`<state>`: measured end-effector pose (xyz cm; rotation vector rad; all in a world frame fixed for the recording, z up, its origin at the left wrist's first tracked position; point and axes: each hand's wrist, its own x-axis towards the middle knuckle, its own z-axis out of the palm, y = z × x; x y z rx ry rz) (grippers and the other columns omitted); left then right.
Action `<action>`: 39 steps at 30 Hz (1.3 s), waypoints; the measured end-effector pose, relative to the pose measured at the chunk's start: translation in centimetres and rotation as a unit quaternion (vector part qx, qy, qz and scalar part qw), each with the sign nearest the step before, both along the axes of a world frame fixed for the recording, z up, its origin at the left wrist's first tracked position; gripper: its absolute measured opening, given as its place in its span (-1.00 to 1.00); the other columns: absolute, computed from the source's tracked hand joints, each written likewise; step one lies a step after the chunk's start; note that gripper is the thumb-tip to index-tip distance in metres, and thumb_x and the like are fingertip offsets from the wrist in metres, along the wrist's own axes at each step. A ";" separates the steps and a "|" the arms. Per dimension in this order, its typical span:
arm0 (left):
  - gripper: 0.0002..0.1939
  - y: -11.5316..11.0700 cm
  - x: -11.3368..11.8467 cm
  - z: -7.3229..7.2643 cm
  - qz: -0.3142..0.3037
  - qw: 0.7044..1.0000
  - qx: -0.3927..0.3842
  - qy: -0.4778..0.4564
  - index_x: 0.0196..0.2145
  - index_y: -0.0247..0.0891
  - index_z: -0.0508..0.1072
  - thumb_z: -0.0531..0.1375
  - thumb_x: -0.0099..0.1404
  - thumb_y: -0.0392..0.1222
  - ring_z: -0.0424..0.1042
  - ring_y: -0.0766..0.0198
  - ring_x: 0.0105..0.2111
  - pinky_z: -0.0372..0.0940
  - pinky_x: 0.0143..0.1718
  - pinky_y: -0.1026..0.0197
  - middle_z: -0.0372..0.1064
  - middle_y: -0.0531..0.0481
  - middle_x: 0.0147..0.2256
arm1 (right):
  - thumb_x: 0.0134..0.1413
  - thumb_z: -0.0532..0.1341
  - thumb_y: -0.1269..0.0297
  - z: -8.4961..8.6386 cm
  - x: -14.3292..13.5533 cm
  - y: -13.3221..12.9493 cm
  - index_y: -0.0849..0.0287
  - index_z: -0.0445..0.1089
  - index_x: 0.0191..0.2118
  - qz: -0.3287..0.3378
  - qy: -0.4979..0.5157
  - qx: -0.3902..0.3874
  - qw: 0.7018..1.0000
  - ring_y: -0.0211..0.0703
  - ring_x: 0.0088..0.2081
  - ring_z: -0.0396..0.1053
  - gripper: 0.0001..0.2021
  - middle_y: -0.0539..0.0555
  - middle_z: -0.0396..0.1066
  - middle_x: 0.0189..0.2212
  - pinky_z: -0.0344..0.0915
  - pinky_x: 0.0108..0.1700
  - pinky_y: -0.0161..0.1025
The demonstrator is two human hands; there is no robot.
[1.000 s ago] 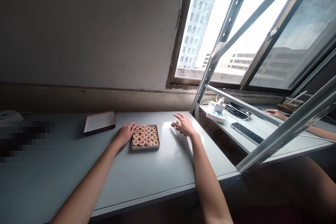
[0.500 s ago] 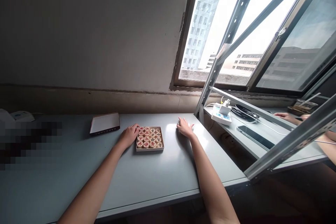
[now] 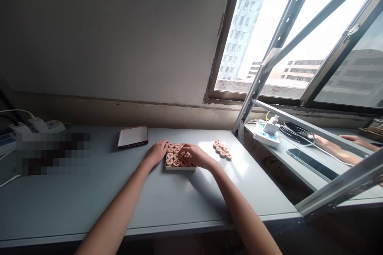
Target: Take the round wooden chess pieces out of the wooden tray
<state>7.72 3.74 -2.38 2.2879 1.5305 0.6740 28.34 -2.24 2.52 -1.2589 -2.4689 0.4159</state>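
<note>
Touching box [image 3: 181, 168]: left hand [image 3: 157, 152], grip unclear
Inside box: round pieces [image 3: 176, 163]
Right hand [image 3: 198, 155]: now over box, was right; narrowed, hold unclear
Loose pieces [image 3: 223, 153]: right of box

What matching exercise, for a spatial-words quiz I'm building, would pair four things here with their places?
1. Left hand
2. Right hand
3. Loose xiangqi pieces
4. Smartphone

A. Near the black cable coil
B. On the gray desk, right of the open box
C. At the open box's left edge
D. Over the boxed pieces

Pairs: 1-C; 2-D; 3-B; 4-A
</note>
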 end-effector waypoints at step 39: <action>-0.70 0.4 -0.1 -0.4 -0.009 1.000 -0.007 0.016 -0.13 -0.19 0.35 -0.12 0.33 -0.19 0.37 0.15 -0.11 0.21 -0.14 0.21 0.41 -0.10 -0.11 | 0.07 0.11 0.13 -2.2 14.0 -5.6 0.08 0.37 -0.35 -0.327 -0.117 0.096 0.933 -0.04 -0.13 0.29 -0.83 0.05 0.37 -0.27 0.10 -0.09 -0.11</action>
